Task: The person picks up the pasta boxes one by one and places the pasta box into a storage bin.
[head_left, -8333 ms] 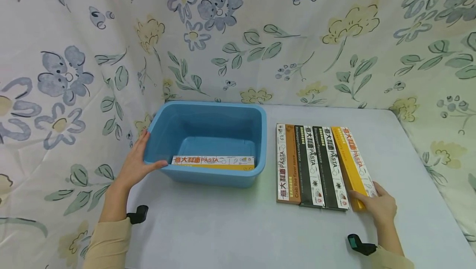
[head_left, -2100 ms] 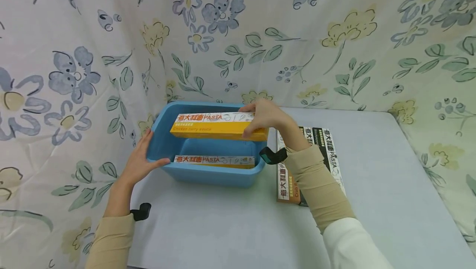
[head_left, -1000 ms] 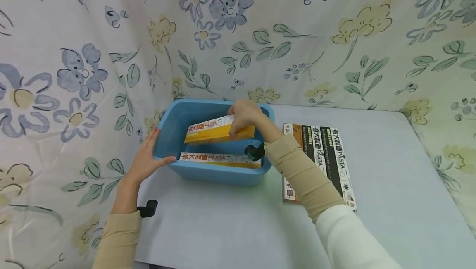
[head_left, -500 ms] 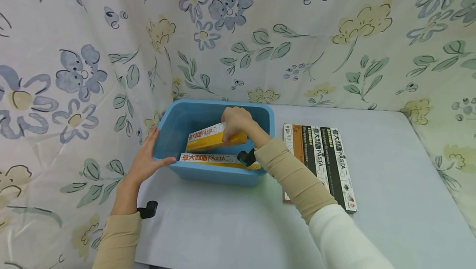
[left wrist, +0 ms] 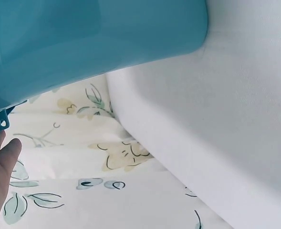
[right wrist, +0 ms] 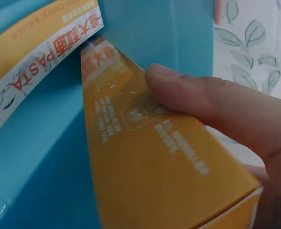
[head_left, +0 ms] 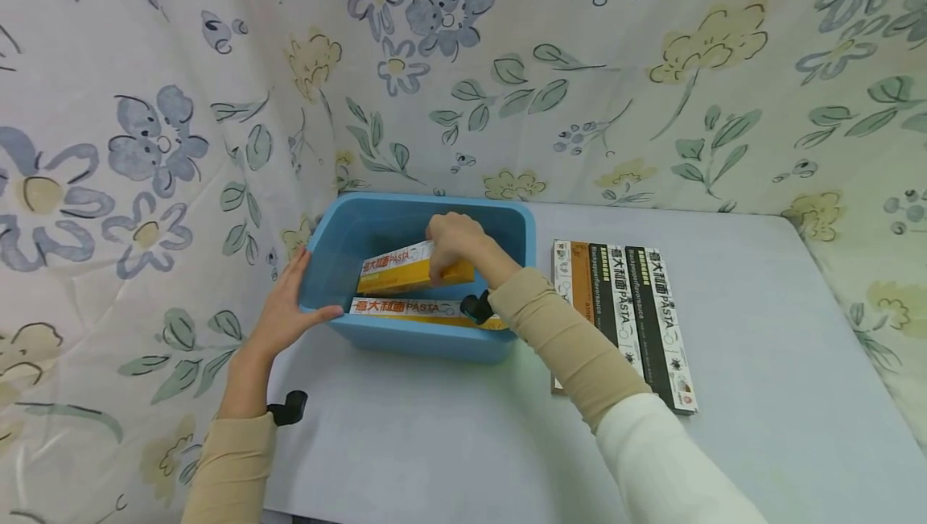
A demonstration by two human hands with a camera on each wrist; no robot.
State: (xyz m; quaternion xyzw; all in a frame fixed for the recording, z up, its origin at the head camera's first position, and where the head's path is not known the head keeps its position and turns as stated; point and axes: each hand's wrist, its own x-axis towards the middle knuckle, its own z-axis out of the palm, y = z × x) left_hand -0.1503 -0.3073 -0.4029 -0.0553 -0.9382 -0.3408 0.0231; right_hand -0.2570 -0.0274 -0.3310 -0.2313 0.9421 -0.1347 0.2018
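Observation:
My right hand (head_left: 458, 241) reaches into the blue plastic bin (head_left: 427, 347) and grips a yellow pasta box (head_left: 394, 270). This box is tilted, its left end lower and near the front box. In the right wrist view the thumb lies along its yellow side (right wrist: 140, 157); the other fingers are mostly hidden behind it. A second yellow pasta box (head_left: 405, 307) lies along the bin's front wall. My left hand (head_left: 286, 311) rests at the bin's left front corner, thumb spread toward the front rim and fingers straight along the left side. The left wrist view shows its fingertips (left wrist: 9, 152) by the rim.
Right of the bin, a brown pasta box (head_left: 579, 266) and two black pasta boxes (head_left: 655, 331) lie side by side on the white table (head_left: 405, 435). A floral cloth (head_left: 550, 41) hangs behind the table and at both sides.
The right hand took the yellow box from the right end of the row, carried it left over the bin and lowered it inside. Lately it has shifted slightly left. The left hand stayed at the bin.

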